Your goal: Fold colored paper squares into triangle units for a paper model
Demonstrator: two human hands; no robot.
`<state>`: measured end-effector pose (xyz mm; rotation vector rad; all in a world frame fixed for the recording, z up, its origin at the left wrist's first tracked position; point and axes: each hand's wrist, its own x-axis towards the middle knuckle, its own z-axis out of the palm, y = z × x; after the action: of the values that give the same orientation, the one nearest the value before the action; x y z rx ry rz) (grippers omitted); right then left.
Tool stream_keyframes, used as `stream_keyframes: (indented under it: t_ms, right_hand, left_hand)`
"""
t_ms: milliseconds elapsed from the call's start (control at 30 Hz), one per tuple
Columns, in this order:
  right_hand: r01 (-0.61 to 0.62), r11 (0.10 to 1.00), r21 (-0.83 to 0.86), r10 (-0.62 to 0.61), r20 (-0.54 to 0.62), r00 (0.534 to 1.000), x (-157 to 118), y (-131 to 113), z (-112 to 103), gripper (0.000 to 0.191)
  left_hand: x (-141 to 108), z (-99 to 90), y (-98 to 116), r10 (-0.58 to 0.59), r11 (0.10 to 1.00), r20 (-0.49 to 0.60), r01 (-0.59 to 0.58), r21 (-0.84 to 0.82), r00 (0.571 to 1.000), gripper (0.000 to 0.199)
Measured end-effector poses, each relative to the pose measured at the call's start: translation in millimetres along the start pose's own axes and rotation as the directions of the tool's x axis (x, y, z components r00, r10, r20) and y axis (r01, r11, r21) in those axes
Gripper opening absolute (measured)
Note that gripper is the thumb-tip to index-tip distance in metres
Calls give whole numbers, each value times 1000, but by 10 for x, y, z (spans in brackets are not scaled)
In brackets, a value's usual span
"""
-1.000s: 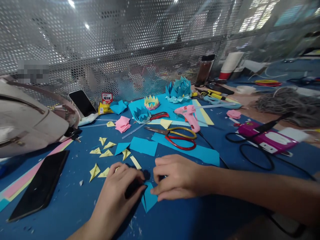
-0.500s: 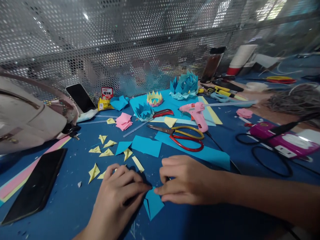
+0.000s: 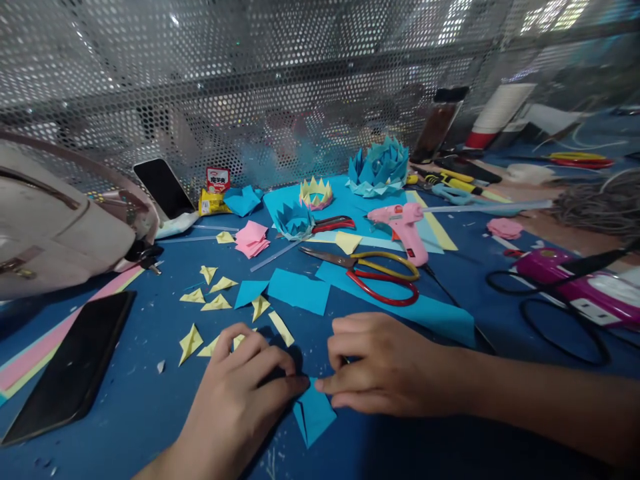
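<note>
A small folded piece of blue paper (image 3: 317,415) lies on the blue table between my hands, a crease and a loose flap showing on its left side. My left hand (image 3: 245,383) is closed, with thumb and forefinger on the paper's upper left edge. From the other side, my right hand (image 3: 380,367) has its curled fingers on the upper right corner. Several folded yellow paper pieces (image 3: 216,303) lie beyond my left hand, with a narrow yellow strip (image 3: 281,329) near its fingers. A blue paper rectangle (image 3: 299,291) is farther back.
Scissors (image 3: 383,273) and a pink glue gun (image 3: 403,227) lie beyond my right hand. Pointed paper rings (image 3: 316,195) and a blue paper flower (image 3: 379,170) stand at the back. A dark phone (image 3: 70,367) and a white bag (image 3: 60,227) are left; a purple power strip (image 3: 575,280) is right.
The view has shifted a little, so most things sit slightly farther right. Both hands stay at the top of the blue paper, almost unchanged.
</note>
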<state>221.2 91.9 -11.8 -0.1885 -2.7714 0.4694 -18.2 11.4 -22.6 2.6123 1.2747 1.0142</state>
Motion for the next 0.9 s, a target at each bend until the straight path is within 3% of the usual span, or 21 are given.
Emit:
stream_keyframes:
  t_ms: [233,467,633,800,900]
  right_hand:
    - [16,1000,-18,-18,-111,994,5,17,-9,32]
    - [18,994,-107,-21,-24,999,9,11,5,34]
    - [44,983,-177,-55,-56,997,-6,29,35,26]
    - [46,982,-181,-56,-52,997,-4,30,24,23]
    - [38,983,-178,-46,-43,998,8,21,8,24]
  left_hand:
    - [-63,-28,9,112,989,41,-115,88,993,36]
    - [-189,-15,50,226,947,-4,-219,234,974,38]
    - [-219,-81,52,181,960,96,-197,200,979,34]
    - [-212,-101,22,142,979,16,-143,144,990,27]
    - [-213,-136,-11,204,956,101,-221,194,974,29]
